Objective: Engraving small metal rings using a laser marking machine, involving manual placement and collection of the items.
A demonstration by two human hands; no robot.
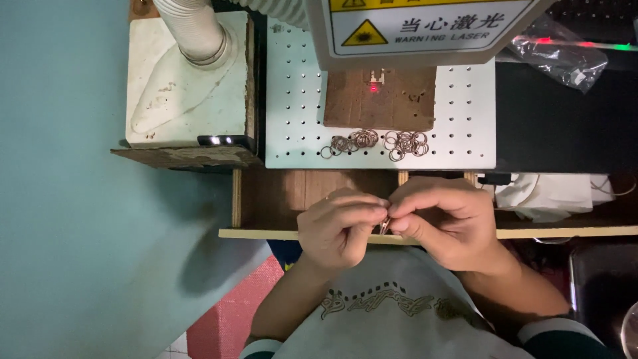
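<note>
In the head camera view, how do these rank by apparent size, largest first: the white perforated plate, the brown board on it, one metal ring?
1. White perforated plate, though the machine housing hides part of it.
2. Brown board, also partly hidden.
3. One metal ring, by far the smallest.
All three lie at similar depth, so the order seems safe.

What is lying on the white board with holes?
On the white board lie a brown wooden block with a red light dot and loose metal rings. The machine head covers the board's far part.
</note>
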